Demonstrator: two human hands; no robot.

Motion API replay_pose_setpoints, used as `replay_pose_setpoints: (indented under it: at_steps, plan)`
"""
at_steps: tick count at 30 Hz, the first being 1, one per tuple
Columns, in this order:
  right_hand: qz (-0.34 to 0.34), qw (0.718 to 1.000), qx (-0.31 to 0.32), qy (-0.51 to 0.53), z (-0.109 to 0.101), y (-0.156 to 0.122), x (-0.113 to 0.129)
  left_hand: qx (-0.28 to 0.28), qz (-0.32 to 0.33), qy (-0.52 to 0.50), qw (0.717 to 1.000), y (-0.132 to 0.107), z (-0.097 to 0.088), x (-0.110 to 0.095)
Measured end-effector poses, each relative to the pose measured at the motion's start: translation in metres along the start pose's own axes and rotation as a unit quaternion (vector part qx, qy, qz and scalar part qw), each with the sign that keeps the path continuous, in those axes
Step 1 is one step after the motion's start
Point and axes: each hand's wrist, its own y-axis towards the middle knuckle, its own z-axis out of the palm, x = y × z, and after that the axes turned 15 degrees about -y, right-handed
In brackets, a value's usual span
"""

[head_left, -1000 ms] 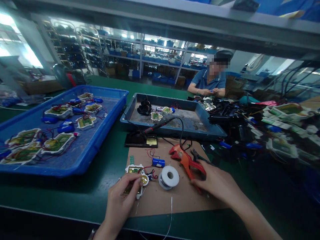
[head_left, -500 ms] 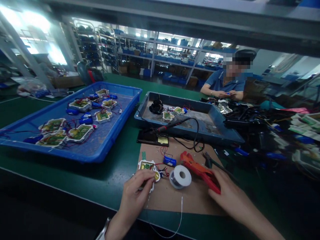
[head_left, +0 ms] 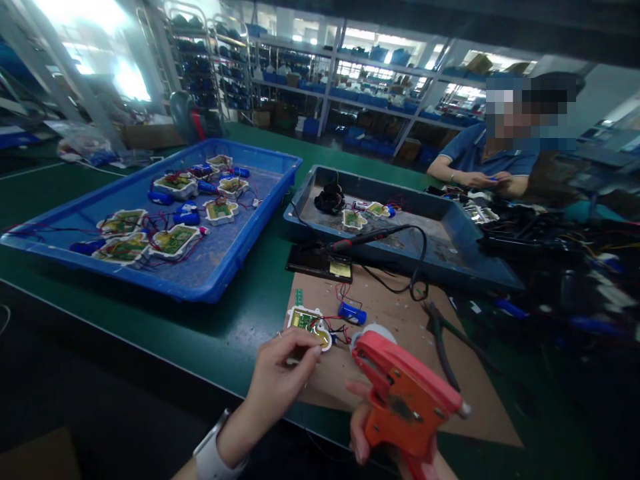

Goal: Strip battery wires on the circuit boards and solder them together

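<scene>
Right hand point(head_left: 395, 433) is wrapped around the orange wire stripper point(head_left: 405, 397), raised off the surface at six o'clock. Left hand point(head_left: 283, 380) has its fingertips pinched on the near edge of the small circuit board point(head_left: 309, 323), which lies on the brown cardboard mat point(head_left: 400, 313) at the centre of the green surface point(head_left: 235, 327).

The risk as I read it: thin red wires run from the board to the blue battery cell point(head_left: 353, 312) just beyond it, and they lie loose. A tug on the board could drag the cell or strain a joint. The stripper's nose hangs right over the solder spool point(head_left: 373, 330), mostly hiding it, and could knock it.

Around them: the soldering iron point(head_left: 367, 238) at twelve o'clock, resting on the rim of the grey tray point(head_left: 445, 263), its cable looping onto the mat. Black pliers point(head_left: 443, 333) lie at three o'clock. The blue tray point(head_left: 220, 270) of boards sits at ten o'clock. A co-worker's hands point(head_left: 487, 180) are busy at one o'clock, well apart.
</scene>
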Motion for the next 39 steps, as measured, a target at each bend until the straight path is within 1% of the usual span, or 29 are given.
replay_pose_setpoints:
  at_steps: [2, 4, 6, 7, 10, 15, 20, 23, 25, 27, 29, 31, 32, 34, 36, 37, 39]
  plan:
    - [-0.02, 1.0, -0.015, -0.017, 0.005, 0.01, 0.007, -0.008, -0.073, -0.035, 0.997, 0.004, 0.0, -0.005]
    - [-0.019, 0.999, -0.028, -0.026, 0.01, 0.021, 0.014, -0.007, -0.141, -0.078, 0.987, 0.008, 0.0, -0.01]
    - [-0.007, 0.999, -0.045, -0.028, 0.014, 0.03, 0.02, -0.002, -0.193, -0.116, 0.974, 0.011, -0.001, -0.013]
    - [-0.005, 0.998, -0.052, -0.029, 0.015, 0.034, 0.023, 0.001, -0.209, -0.132, 0.969, 0.012, -0.001, -0.013]
    - [-0.023, 0.997, -0.064, -0.045, 0.017, 0.04, 0.025, 0.006, -0.223, -0.154, 0.962, 0.013, -0.001, -0.014]
    - [-0.034, 0.995, -0.07, -0.068, 0.015, 0.039, 0.024, -0.008, -0.226, -0.145, 0.963, 0.012, 0.001, -0.013]
    - [-0.033, 0.996, -0.067, -0.043, 0.016, 0.041, 0.027, -0.005, -0.215, -0.152, 0.965, 0.013, 0.002, -0.011]
    - [-0.031, 0.997, -0.062, -0.023, 0.016, 0.042, 0.027, -0.008, -0.2, -0.125, 0.972, 0.012, 0.002, -0.01]
    - [-0.022, 0.998, -0.056, 0.014, 0.015, 0.039, 0.028, -0.007, -0.166, -0.088, 0.982, 0.01, 0.002, -0.009]
    - [-0.01, 0.996, -0.036, 0.077, 0.012, 0.032, 0.027, -0.001, -0.09, -0.039, 0.995, 0.007, 0.002, -0.008]
    - [0.01, 0.987, 0.0, 0.159, 0.008, 0.023, 0.025, 0.009, -0.003, 0.004, 1.0, 0.004, 0.002, -0.005]
    - [0.043, 0.969, 0.052, 0.238, 0.004, 0.013, 0.018, 0.015, 0.062, 0.024, 0.998, 0.001, 0.002, -0.002]
    - [0.066, 0.957, 0.078, 0.27, 0.002, 0.009, 0.012, 0.018, 0.083, 0.029, 0.996, 0.0, 0.002, 0.0]
    - [0.097, 0.936, 0.13, 0.311, 0.0, 0.003, 0.0, 0.026, 0.108, 0.041, 0.993, -0.003, 0.002, 0.003]
    - [0.101, 0.925, 0.172, 0.324, -0.001, 0.001, -0.012, 0.039, 0.121, 0.055, 0.99, -0.004, 0.002, 0.006]
    - [0.096, 0.923, 0.184, 0.324, -0.001, 0.0, -0.015, 0.045, 0.124, 0.062, 0.989, -0.005, 0.002, 0.007]
    - [0.096, 0.926, 0.177, 0.319, -0.001, -0.001, -0.017, 0.052, 0.13, 0.076, 0.987, -0.006, 0.001, 0.007]
